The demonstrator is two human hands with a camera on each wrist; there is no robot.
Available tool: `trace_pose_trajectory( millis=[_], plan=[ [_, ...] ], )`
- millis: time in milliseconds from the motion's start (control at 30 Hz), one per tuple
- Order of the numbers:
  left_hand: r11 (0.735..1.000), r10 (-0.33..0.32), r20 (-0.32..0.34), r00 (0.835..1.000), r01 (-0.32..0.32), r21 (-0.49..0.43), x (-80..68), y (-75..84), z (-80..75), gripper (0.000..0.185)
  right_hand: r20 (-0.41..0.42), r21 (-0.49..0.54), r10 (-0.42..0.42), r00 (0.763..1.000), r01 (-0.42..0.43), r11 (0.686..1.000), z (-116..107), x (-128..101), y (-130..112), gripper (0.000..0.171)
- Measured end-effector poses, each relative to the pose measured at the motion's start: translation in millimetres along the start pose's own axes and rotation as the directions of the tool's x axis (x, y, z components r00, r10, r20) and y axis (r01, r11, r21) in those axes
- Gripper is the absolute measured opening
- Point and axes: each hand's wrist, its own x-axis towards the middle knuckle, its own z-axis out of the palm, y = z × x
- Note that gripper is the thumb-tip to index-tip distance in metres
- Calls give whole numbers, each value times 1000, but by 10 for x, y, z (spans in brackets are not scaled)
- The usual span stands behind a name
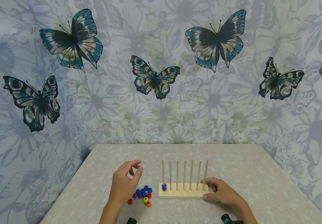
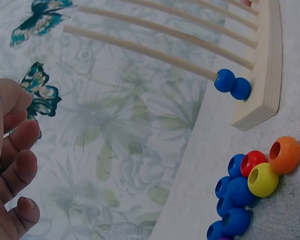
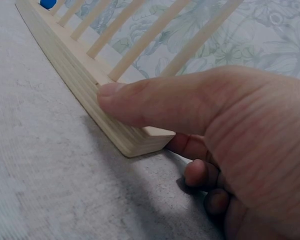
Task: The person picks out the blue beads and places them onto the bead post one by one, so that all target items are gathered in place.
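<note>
A pale wooden peg stand [image 1: 182, 195] with a row of upright pegs rests on the table. Two blue beads [image 2: 225, 81] sit low on its leftmost peg in the left wrist view. My right hand [image 1: 223, 192] grips the stand's right end, thumb on the front edge and fingers behind, as the right wrist view [image 3: 190, 110] also shows. To the left of the stand, my left hand [image 1: 124, 182] is raised over the table, fingers loosely bent with nothing between them. Near it lie loose beads: several blue beads [image 1: 139, 195], a yellow bead [image 1: 145, 200], and an orange bead [image 1: 148, 204].
Two red beads, one a single red bead [image 1: 130, 201] at the pile's left, and a purple bead [image 1: 134, 195] lie there too. A patterned cloth covers the table [image 1: 233, 161]. Behind it rises a wall [image 1: 116, 118] with butterfly pictures.
</note>
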Motion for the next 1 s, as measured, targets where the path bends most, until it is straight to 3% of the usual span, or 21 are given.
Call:
trace_pose_trajectory(
  millis=[200,500,733,1000],
  plan=[
    [999,-39,16,999,39,15,-36,-67,-38,19,0,4,6,1000,-6,1000,17,-5,-1,57],
    [983,-184,70,980,183,22,-61,-240,-31,13,-1,0,6,1000,-6,1000,13,-8,-14,57],
    [983,-183,87,979,183,0,-86,-311,10,15,-15,-5,15,1000,-15,1000,-8,-6,-3,57],
    [976,-214,134,968,217,-3,-137,-419,38,18,-5,18,20,1000,-19,1000,9,0,7,57]
  ],
)
